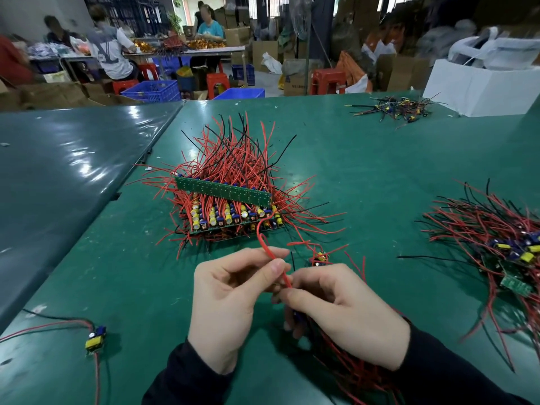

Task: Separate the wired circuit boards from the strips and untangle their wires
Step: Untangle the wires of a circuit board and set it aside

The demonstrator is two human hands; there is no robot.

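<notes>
**Wire drawn free near the strip stack**

On the green table [365,176], the largest thing is the stack of board strips [230,209], bristling with red and black wires; take it as the landmark. Right of the stack, well apart, lies a sprawling heap of separated wired boards [502,252]. Beyond the stack and to its right sits a smaller tangle of loose wires [391,109], with a white box [479,86] just past it. Nearer than the stack and far to its left rests a single wired board [95,340].

Just nearer than the stack, the left hand [230,302] pinches a red wire [273,258] between thumb and forefinger, the other fingers curled. The right hand [339,311] has its fingers clamped on a bundle of boards and wires [344,361] that trails toward the person. A small board [320,257] hangs in the wires just beyond the right hand.

The red wire curves back to the stack's near edge, and whether it is snagged there cannot be told. Pulling hard could, I judge, drag the top strip [225,191] off, or tear a solder joint, since neighbouring wires cross it closely
</notes>
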